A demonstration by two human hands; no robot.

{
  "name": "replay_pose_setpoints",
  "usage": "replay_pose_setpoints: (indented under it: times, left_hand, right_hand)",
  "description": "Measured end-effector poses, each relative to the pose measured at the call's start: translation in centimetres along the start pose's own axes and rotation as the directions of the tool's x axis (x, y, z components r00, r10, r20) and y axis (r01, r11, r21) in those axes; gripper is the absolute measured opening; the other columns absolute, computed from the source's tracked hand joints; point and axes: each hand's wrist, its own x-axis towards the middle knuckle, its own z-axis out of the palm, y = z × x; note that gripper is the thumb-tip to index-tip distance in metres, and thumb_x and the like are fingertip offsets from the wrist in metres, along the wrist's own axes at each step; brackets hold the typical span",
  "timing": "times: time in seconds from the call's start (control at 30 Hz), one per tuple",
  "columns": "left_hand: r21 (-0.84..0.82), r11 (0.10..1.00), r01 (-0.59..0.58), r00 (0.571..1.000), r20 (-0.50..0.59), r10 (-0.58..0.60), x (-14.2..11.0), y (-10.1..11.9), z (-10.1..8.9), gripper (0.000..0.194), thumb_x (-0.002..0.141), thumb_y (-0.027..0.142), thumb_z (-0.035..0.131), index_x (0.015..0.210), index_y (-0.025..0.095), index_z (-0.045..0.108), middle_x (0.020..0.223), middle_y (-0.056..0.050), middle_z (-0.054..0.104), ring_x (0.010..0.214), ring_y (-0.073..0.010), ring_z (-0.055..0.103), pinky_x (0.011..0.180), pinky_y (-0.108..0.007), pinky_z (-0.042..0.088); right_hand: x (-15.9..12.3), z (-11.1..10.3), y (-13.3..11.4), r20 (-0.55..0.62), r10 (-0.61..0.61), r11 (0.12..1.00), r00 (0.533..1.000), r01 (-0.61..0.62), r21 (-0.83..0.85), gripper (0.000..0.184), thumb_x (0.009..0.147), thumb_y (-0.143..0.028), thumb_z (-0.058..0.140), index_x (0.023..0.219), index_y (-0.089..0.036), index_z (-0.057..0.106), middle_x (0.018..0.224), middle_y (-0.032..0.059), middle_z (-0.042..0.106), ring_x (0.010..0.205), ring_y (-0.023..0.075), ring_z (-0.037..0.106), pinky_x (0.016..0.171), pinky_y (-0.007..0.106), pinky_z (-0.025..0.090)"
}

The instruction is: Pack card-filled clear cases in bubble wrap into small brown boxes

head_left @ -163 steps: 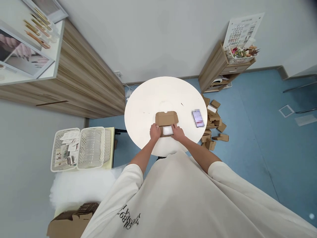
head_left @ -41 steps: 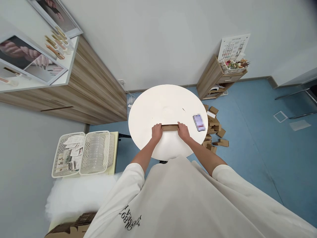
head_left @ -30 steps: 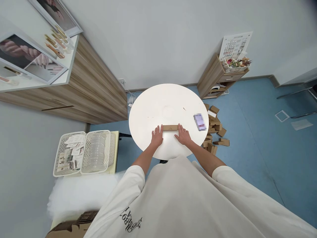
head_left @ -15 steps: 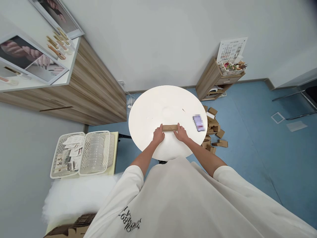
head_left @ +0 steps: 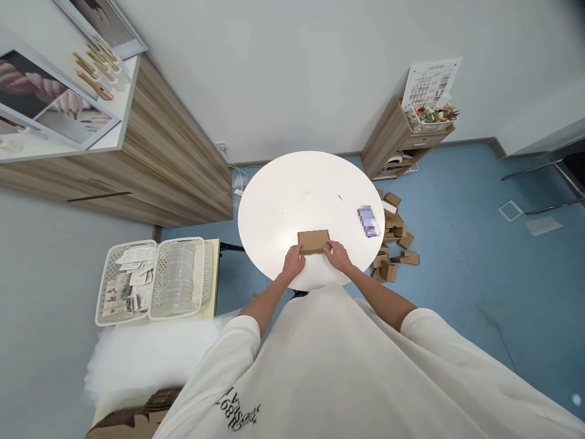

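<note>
A small brown cardboard box, closed, lies flat on the round white table near its front edge. My left hand grips the box's near left corner with curled fingers. My right hand holds the near right corner the same way. A blurred phone-like thing lies on the table to the right, apart from both hands.
Several closed brown boxes are heaped on the blue floor right of the table. Two white baskets stand on a yellow stand at the left. A wooden cabinet runs along the left; a small wooden shelf stands by the far wall.
The box was open with white filling at first, then stood on edge between my hands. It now lies flat and closed, and both hands have drawn back to its near corners.
</note>
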Motion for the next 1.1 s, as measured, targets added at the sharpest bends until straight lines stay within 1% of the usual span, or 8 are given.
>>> replay_pose_setpoints:
  times: [0.13,0.33,0.4,0.5,0.6,0.67,0.9,1.1]
  left_hand:
    - [0.056,0.998,0.015,0.997,0.071,-0.019,-1.2,-1.3,1.0,0.053,0.09,0.015,0.046,0.142,0.02,0.047,0.14,-0.014,0.053,0.129,-0.0275,0.052,0.106,-0.043,0.044]
    - [0.121,0.992,0.024,0.997,0.067,-0.033,-1.3,-1.8,1.1,0.056,0.087,0.015,0.05,0.142,0.02,0.05,0.155,-0.015,0.041,0.139,-0.0327,0.044,0.109,-0.048,0.042]
    - [0.107,0.994,0.03,0.996,0.077,-0.038,-1.0,-1.6,0.8,0.055,0.086,0.015,0.051,0.14,0.019,0.051,0.156,-0.015,0.04,0.141,-0.0329,0.042,0.112,-0.048,0.04]
    - [0.041,0.998,0.042,0.995,0.09,-0.045,-0.7,-1.1,0.6,0.054,0.084,0.015,0.053,0.138,0.018,0.053,0.154,-0.015,0.043,0.141,-0.0308,0.043,0.115,-0.044,0.037]
    - [-0.036,0.995,0.094,0.992,0.089,-0.09,-0.7,-0.3,0.6,0.054,0.083,0.018,0.056,0.137,0.017,0.053,0.148,-0.015,0.048,0.137,-0.0298,0.047,0.114,-0.041,0.038]
    - [-0.073,0.991,0.109,0.991,0.086,-0.102,-1.0,0.1,0.6,0.055,0.082,0.019,0.058,0.136,0.018,0.053,0.145,-0.015,0.05,0.134,-0.0295,0.05,0.113,-0.04,0.039]
    - [-0.153,0.983,0.096,0.994,0.071,-0.086,-2.3,1.9,0.4,0.052,0.081,0.02,0.061,0.133,0.02,0.055,0.142,-0.014,0.05,0.13,-0.0276,0.053,0.109,-0.038,0.043]
    - [-0.177,0.983,0.054,0.998,0.045,-0.046,-1.2,6.5,1.5,0.051,0.081,0.02,0.061,0.132,0.022,0.055,0.142,-0.012,0.048,0.13,-0.0266,0.053,0.109,-0.039,0.045]
  right_hand:
    - [-0.9,1.7,0.7,0.064,0.017,1.0,0.998,-0.015,-0.026,0.044,0.101,-0.037,0.043,0.14,-0.021,0.052,0.142,0.0102,0.057,0.128,0.0265,0.051,0.105,0.038,0.041]
    - [-1.0,2.2,0.5,0.044,0.017,0.997,0.999,-0.014,-0.073,0.041,0.098,-0.032,0.048,0.137,-0.021,0.056,0.146,0.0117,0.053,0.128,0.0269,0.052,0.102,0.037,0.043]
    - [-0.8,2.1,0.0,0.027,0.024,0.998,0.999,-0.022,-0.062,0.036,0.097,-0.03,0.049,0.13,-0.021,0.06,0.142,0.012,0.055,0.125,0.0261,0.054,0.099,0.035,0.044]
    - [-0.8,1.9,-0.9,0.02,0.05,0.999,0.999,-0.05,0.016,0.026,0.094,-0.027,0.051,0.114,-0.021,0.066,0.127,0.0098,0.063,0.116,0.0235,0.058,0.093,0.031,0.046]
    - [-1.4,1.8,-1.4,0.017,0.108,0.987,0.994,-0.11,0.113,0.018,0.092,-0.031,0.053,0.099,-0.022,0.067,0.117,0.0075,0.067,0.106,0.0225,0.061,0.088,0.029,0.047]
    - [-2.1,1.8,-1.5,0.012,0.131,0.979,0.991,-0.132,0.157,0.017,0.091,-0.034,0.055,0.096,-0.022,0.067,0.117,0.007,0.067,0.106,0.0229,0.061,0.088,0.03,0.047]
    - [-3.6,0.7,-0.1,-0.062,0.103,0.959,0.993,-0.082,0.273,0.035,0.089,-0.036,0.058,0.119,-0.023,0.069,0.138,0.0079,0.06,0.126,0.0253,0.056,0.107,0.037,0.043]
    - [-3.1,-2.5,2.9,-0.167,0.101,0.945,0.981,-0.042,0.323,0.047,0.088,-0.039,0.06,0.132,-0.023,0.066,0.15,0.0092,0.051,0.139,0.0294,0.046,0.117,0.045,0.037]
